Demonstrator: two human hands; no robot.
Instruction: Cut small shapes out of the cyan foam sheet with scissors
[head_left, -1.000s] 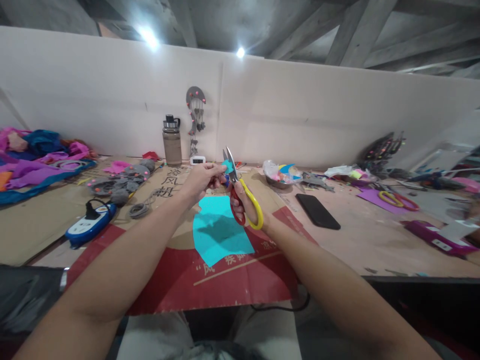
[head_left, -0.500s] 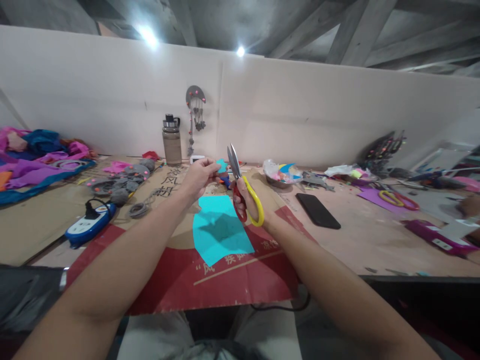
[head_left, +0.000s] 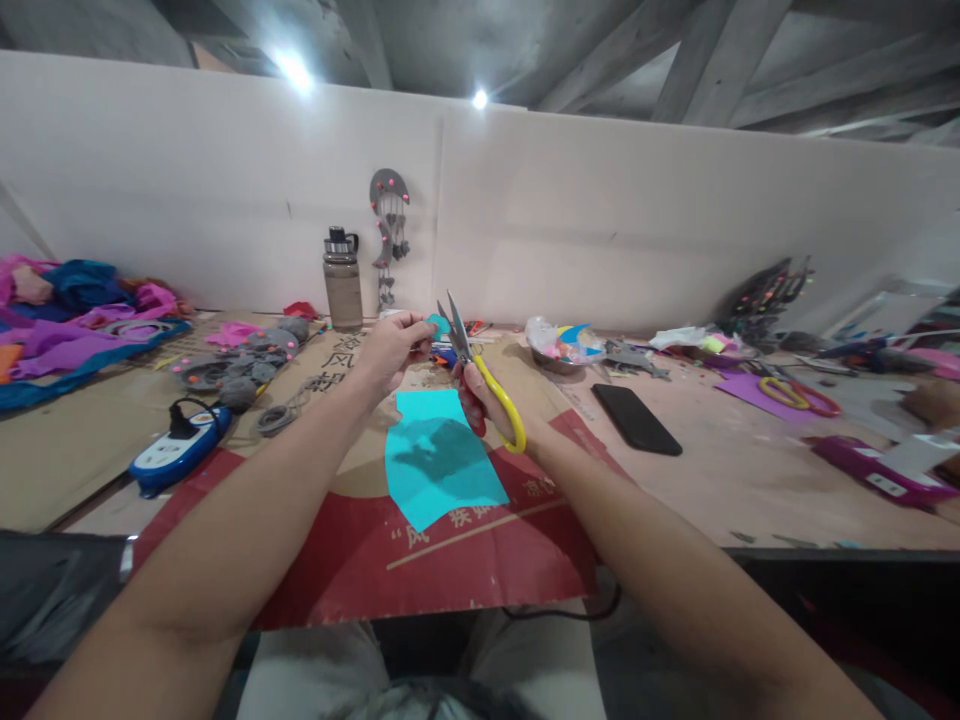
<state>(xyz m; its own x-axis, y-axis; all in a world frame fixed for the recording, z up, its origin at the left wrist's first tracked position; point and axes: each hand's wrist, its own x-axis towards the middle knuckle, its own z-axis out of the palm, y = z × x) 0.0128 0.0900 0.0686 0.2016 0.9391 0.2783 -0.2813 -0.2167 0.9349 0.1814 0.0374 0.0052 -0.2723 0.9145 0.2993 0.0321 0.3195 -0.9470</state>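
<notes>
Red-and-brown cardboard (head_left: 420,580) nearest you on the surface (head_left: 720,490), turquoise sheet (head_left: 446,475) flat on it. Your right hand (head_left: 480,397): fingers clamped on scissors (head_left: 501,392), blades parted. Left hand (head_left: 391,352): fingers pinching small turquoise piece (head_left: 437,325) beside blades. Bottle (head_left: 343,290) upright behind.

Scissors (head_left: 498,386): 2 pairs, one held, one lying. Turquoise sheet (head_left: 446,465): 1. Held turquoise scrap (head_left: 438,325): 1. Power strips: 2, blue strip (head_left: 176,458) and magenta strip (head_left: 874,470). Black plug (head_left: 181,426): 1. Phone (head_left: 636,418): 1. Bottle (head_left: 343,290): 1. Cord coil (head_left: 276,420): 1. Wall mobile (head_left: 386,187), centre: 1. Bright ceiling lights (head_left: 294,70): 2. Grey felt pieces (head_left: 240,370), coloured cloths (head_left: 82,335): several each, overlapping; exact count not readable.
</notes>
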